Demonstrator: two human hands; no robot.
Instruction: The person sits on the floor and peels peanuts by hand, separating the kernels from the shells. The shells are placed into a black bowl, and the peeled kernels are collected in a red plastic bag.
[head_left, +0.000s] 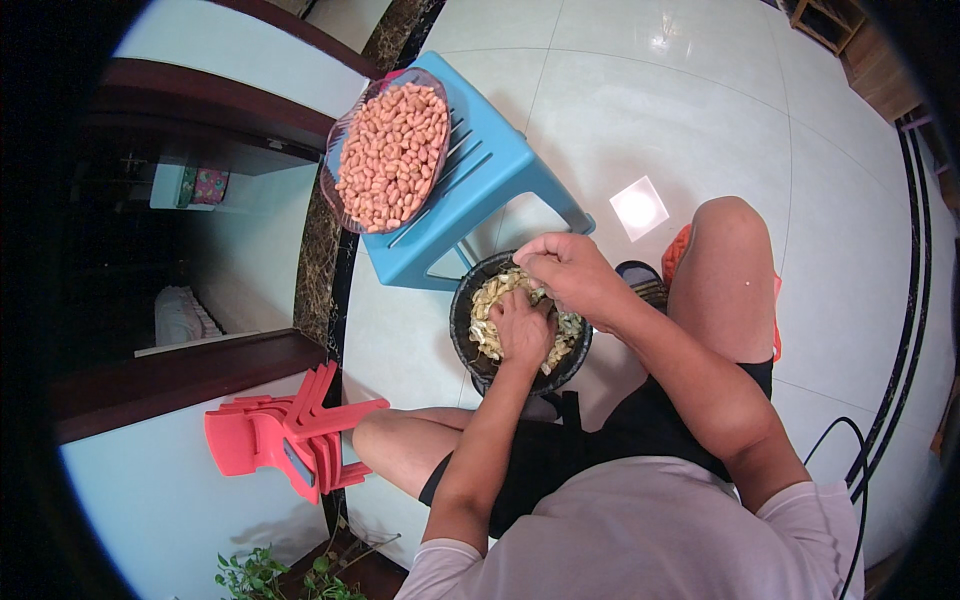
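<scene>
My left hand (523, 330) reaches down into a bin lined with a black plastic bag (465, 352), its fingers among tan peanut shells (487, 300). Whether it holds anything there cannot be seen. Above the bin's upper right rim is my right hand (559, 266), with thumb and index finger brought together; what may lie between them is too small to tell. Up and to the left, a clear, pinkish plastic bowl (334, 184) full of shelled pink peanuts (394, 154) rests on a blue plastic stool (487, 161).
Stacked red plastic chairs (300, 435) stand by the wall at lower left, with a dark flat object on them. A leafy plant (262, 574) is at the bottom left. Beside my leg lies a slippered foot (641, 281). A black cable (862, 465) curves at right.
</scene>
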